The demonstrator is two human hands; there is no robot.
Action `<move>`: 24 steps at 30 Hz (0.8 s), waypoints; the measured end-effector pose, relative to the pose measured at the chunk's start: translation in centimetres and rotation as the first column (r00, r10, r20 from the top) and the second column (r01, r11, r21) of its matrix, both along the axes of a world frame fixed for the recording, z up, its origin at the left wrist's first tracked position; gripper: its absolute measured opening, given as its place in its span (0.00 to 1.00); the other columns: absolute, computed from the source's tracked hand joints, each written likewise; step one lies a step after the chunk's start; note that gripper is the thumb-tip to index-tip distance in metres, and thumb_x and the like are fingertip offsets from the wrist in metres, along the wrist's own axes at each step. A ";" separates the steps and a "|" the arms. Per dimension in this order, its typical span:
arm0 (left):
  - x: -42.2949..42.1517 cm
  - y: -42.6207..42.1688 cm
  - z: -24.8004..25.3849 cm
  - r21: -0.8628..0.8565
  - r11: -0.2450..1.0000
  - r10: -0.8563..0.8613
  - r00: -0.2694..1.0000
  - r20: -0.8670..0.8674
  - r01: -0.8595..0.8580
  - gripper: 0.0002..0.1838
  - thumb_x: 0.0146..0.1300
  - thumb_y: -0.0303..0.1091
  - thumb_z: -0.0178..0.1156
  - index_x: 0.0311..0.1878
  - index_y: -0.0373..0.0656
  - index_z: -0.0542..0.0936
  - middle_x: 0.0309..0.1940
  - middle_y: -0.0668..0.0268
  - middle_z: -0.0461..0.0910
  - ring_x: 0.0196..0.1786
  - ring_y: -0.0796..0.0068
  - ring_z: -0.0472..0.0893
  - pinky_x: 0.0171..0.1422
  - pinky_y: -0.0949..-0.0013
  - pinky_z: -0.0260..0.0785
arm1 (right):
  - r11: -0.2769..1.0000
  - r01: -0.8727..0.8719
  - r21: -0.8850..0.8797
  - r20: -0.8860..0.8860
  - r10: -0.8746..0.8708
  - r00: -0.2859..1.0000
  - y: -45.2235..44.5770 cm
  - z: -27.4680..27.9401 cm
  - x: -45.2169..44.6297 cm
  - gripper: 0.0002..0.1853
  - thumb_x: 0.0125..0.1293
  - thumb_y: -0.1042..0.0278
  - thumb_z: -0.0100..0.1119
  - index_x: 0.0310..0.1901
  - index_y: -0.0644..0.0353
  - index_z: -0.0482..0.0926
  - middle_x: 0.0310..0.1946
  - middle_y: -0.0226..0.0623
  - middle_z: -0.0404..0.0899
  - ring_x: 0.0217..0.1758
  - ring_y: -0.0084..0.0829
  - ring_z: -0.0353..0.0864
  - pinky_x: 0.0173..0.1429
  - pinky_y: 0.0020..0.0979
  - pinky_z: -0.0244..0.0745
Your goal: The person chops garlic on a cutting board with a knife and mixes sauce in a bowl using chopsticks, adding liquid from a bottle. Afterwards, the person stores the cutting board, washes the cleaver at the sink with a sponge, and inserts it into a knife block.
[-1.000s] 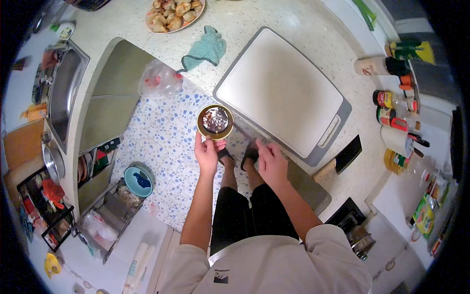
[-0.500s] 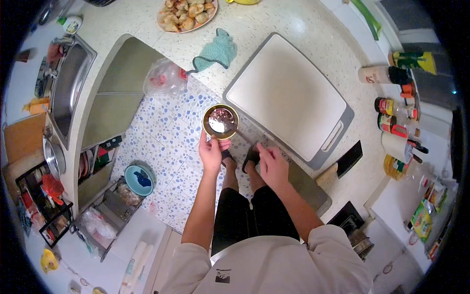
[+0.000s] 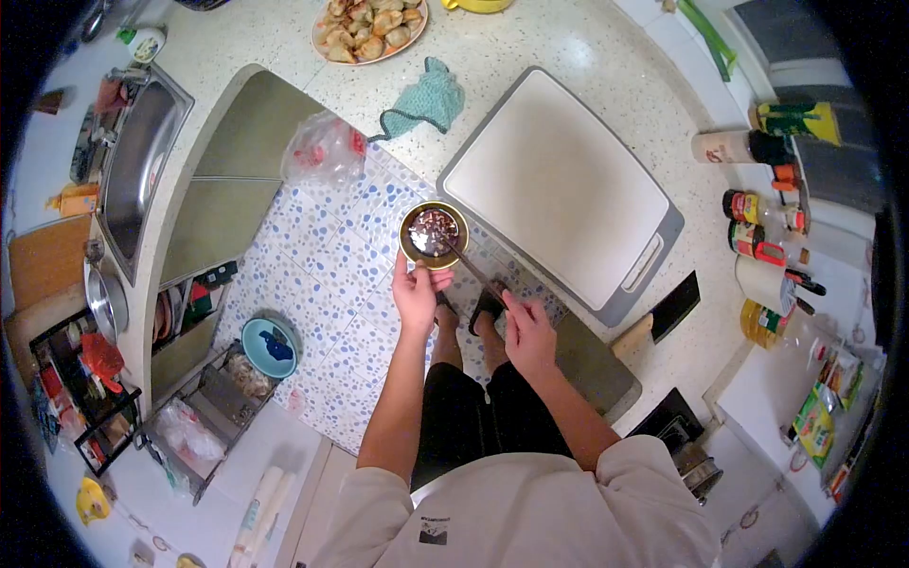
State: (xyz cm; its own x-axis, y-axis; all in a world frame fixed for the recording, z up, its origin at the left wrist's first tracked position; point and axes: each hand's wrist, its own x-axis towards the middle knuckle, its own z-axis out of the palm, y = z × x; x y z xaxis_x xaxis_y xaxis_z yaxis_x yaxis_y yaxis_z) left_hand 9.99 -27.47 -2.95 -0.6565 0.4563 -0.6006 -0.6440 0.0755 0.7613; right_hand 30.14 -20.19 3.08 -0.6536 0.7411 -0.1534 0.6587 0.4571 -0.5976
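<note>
Speckled counter (image 3: 530, 40); left fingers (image 3: 419, 280) hold a round, gold-rimmed bowl (image 3: 403, 230); right fingers (image 3: 517, 308) pinch a slender utensil (image 3: 473, 268).

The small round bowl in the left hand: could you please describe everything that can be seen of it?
The small round bowl has a shiny, gold-coloured rim and wall; its material is unclear. Inside is dark, glossy liquid with small pale and reddish bits or reflections. It is upright, open side up, held over the floor by the left hand at its near side. A thin, stick-like utensil from the right hand reaches into it.
</note>
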 end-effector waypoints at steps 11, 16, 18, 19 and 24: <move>1.1 -1.4 5.2 -0.007 0.999 -0.043 0.999 -0.012 0.043 0.28 0.81 0.24 0.42 0.81 0.42 0.54 0.39 0.53 0.85 0.36 0.63 0.89 0.42 0.67 0.85 | 0.944 -0.146 -0.297 -0.030 0.144 0.989 5.2 8.4 1.3 0.23 0.74 0.65 0.57 0.69 0.52 0.75 0.46 0.50 0.82 0.49 0.53 0.83 0.52 0.48 0.80; 2.2 -2.5 8.5 -0.015 0.992 -0.127 0.984 -0.121 0.126 0.26 0.81 0.25 0.41 0.80 0.39 0.57 0.37 0.53 0.86 0.35 0.64 0.89 0.39 0.66 0.85 | 0.928 -0.311 -0.205 0.213 0.352 0.911 6.6 12.7 -0.3 0.25 0.72 0.69 0.53 0.71 0.50 0.73 0.45 0.52 0.82 0.48 0.57 0.82 0.50 0.51 0.79; 2.7 -2.9 9.9 -0.033 0.987 -0.161 0.979 -0.123 0.158 0.26 0.81 0.25 0.41 0.80 0.40 0.57 0.37 0.54 0.86 0.35 0.65 0.89 0.39 0.66 0.86 | 0.888 -0.383 -0.255 0.282 0.447 0.849 7.4 15.5 -1.4 0.27 0.70 0.70 0.52 0.72 0.48 0.72 0.44 0.52 0.82 0.47 0.57 0.82 0.50 0.51 0.79; 2.9 -3.0 10.5 -0.041 0.984 -0.178 0.976 -0.125 0.174 0.26 0.81 0.25 0.41 0.80 0.40 0.57 0.37 0.55 0.86 0.35 0.65 0.89 0.39 0.66 0.86 | 0.861 -0.428 -0.274 0.260 0.495 0.829 8.0 17.0 -1.9 0.27 0.69 0.71 0.54 0.70 0.48 0.74 0.42 0.51 0.81 0.46 0.56 0.82 0.49 0.49 0.79; 3.7 -3.3 14.1 -0.007 0.988 -0.153 0.985 -0.085 0.153 0.29 0.78 0.23 0.44 0.81 0.37 0.56 0.36 0.54 0.86 0.35 0.66 0.89 0.42 0.68 0.85 | 0.664 -0.689 -0.290 0.020 0.725 0.689 10.7 18.5 -2.8 0.18 0.69 0.72 0.57 0.58 0.51 0.84 0.36 0.45 0.85 0.39 0.47 0.86 0.44 0.42 0.81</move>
State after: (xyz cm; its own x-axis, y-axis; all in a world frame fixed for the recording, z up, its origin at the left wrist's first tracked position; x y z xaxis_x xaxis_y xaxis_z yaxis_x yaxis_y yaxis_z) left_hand 13.72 -30.80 11.15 -0.6277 0.5551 -0.5458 -0.5576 0.1687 0.8128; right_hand 27.39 -9.46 21.61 -0.9269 -0.0102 -0.3752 0.2723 0.6697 -0.6909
